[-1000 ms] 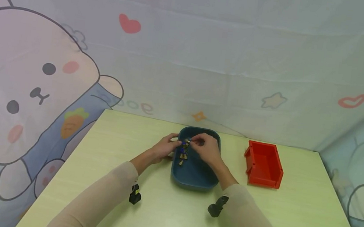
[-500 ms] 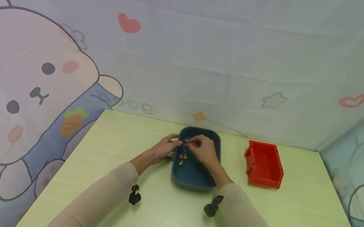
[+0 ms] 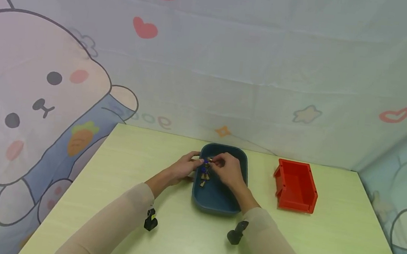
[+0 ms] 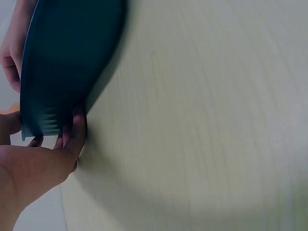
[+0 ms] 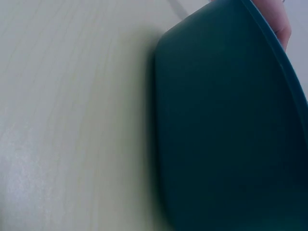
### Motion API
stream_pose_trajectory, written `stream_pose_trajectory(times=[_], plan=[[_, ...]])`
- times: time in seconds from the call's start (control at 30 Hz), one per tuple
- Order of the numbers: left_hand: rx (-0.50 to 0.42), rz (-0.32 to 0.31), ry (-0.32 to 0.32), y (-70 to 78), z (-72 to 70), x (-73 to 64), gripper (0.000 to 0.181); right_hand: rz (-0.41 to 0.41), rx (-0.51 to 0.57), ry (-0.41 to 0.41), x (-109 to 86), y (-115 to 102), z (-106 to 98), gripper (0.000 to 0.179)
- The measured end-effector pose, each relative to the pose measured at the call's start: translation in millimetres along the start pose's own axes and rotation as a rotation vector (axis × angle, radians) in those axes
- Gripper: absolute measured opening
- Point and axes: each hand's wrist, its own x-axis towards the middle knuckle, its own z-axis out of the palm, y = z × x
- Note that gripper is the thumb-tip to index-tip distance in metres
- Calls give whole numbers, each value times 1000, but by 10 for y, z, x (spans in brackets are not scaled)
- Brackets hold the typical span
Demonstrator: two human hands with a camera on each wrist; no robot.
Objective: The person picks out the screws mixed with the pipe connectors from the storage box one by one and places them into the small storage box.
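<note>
Your left hand (image 3: 183,168) grips tub (image 3: 220,197) rim; right hand (image 3: 229,171), hold unclear, meets parts (image 3: 203,176): likely light, stiff; pinch sides.

Red bin (image 3: 295,186), cartoon backdrop (image 3: 233,55) (creased)

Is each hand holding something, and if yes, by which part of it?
Left hand: the blue tray, by its left side. Right hand: too small to tell.

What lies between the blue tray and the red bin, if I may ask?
In the head view, bare tabletop separates tray and bin; the right forearm overlaps its near end.
</note>
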Motion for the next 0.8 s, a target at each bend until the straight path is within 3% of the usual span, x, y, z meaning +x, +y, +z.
stream_pose_trajectory(times=[0.23,0.53,0.8], plan=[[-1,3,-6,-3,2,8,56,-7,-10,-36,-13,20,-5,9],[2,-1,-4,-29,-2,4,56,-15,-113,-80,-22,36,9,6],[-2,3,-6,-26,-11,-1,57,21,-146,-151,18,25,-2,6]])
